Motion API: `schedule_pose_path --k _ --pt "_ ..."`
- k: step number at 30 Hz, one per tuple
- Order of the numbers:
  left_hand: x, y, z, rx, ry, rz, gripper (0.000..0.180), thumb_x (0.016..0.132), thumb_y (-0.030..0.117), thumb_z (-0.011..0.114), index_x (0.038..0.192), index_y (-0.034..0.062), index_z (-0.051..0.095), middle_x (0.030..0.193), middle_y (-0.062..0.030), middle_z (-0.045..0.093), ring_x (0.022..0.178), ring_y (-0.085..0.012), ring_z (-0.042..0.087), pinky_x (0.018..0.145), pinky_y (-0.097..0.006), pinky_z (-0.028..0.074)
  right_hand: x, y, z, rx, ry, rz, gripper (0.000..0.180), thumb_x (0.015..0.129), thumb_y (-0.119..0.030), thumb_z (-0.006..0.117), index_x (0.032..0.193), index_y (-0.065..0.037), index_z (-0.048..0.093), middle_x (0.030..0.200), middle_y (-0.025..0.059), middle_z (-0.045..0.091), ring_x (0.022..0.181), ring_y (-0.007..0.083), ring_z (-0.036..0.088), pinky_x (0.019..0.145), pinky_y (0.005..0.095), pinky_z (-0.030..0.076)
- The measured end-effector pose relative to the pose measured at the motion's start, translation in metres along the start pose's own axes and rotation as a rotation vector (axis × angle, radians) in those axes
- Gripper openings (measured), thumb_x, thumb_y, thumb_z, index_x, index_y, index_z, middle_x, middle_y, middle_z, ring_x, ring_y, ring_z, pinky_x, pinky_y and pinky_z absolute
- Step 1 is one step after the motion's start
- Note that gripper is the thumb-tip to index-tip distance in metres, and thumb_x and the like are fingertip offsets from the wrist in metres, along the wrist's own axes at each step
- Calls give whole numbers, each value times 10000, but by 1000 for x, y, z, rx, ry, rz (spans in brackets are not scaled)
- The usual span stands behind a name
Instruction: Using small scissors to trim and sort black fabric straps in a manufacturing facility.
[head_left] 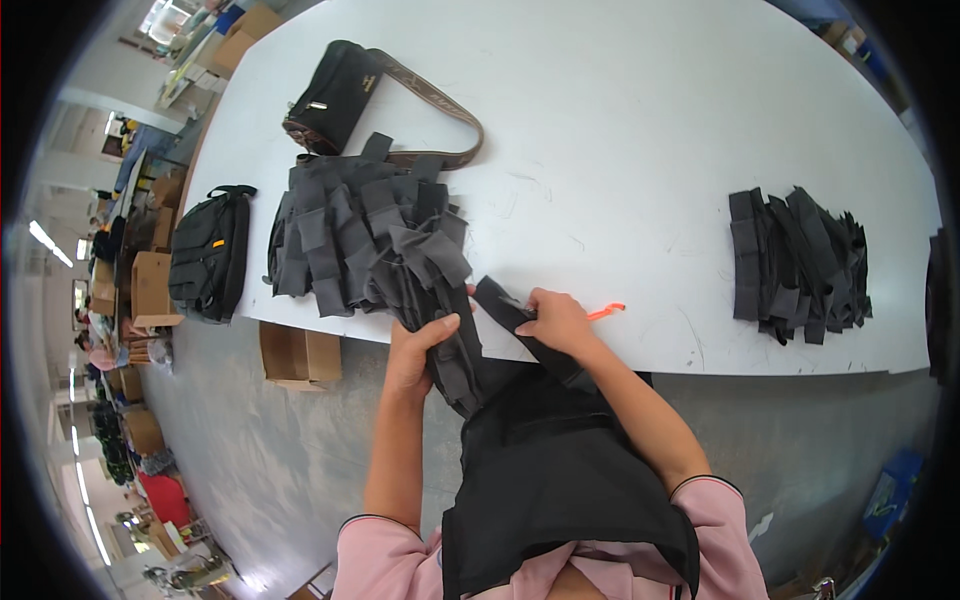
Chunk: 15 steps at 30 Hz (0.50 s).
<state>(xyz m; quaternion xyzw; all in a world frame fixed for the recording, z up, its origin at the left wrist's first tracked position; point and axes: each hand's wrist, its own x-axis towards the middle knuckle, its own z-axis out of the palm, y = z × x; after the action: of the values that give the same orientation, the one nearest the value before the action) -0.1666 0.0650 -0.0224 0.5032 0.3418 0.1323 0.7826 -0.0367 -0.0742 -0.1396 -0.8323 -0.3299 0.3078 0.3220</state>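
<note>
Directly ahead of the left hand (418, 350), the way is blocked by a large heap of dark grey fabric strips (365, 235), which spills over the near edge of the white table (620, 130). Beyond that heap, a black shoulder bag with a brown woven strap (340, 95) is laid. Ahead and to the right of the right hand (556, 322), a broad bare stretch of tabletop is left open, bounded far right by a smaller pile of dark grey strips (800, 265). A small orange tool (606, 312) lies just beside the right hand.
</note>
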Motion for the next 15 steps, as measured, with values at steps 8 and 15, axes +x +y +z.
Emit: schedule_pose_path --k 8,15 --pt "-7 -12 -1 -132 -54 -54 502 695 85 638 1163 -47 516 1064 -161 615 963 -247 615 775 -351 537 -49 -45 -97 1045 345 -102 46 799 9 618 841 -5 627 664 -17 542 543 38 432 522 181 362" --pt "-2 -51 1 -461 -181 -458 515 817 230 575 1199 -100 472 1111 -222 596 1007 -287 614 834 -383 531 -84 -38 -48 546 223 -696 337 633 188 590 869 -37 676 784 50 619 680 173 591 903 386 464"
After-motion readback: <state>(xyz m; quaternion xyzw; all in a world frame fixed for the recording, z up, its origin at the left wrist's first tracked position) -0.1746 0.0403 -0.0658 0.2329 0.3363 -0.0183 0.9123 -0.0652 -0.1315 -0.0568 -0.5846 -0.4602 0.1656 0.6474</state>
